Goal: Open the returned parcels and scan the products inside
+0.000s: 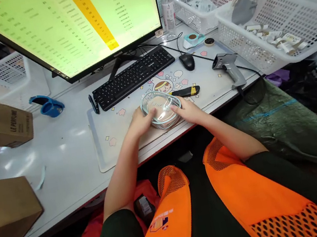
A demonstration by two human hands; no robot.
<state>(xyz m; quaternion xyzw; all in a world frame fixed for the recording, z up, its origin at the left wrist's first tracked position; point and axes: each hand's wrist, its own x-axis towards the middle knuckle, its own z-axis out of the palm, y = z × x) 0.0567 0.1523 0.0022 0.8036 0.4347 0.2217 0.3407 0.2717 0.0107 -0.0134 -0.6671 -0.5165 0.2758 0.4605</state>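
A round clear plastic case with a beige disc inside (161,107) rests on the desk mat (110,143) near the front edge of the white desk. My left hand (140,121) grips its left side, fingers curled over the lid. My right hand (186,110) holds its right side, fingers wrapped on the rim. A black utility knife with a yellow band (186,91) lies just behind the case.
Behind the case are a black keyboard (134,75), a mouse (187,61), a barcode scanner (229,67) and a monitor (68,24). White baskets (280,27) stand at right, cardboard boxes (0,124) at left, a blue tape dispenser (49,107) and a water bottle (168,6).
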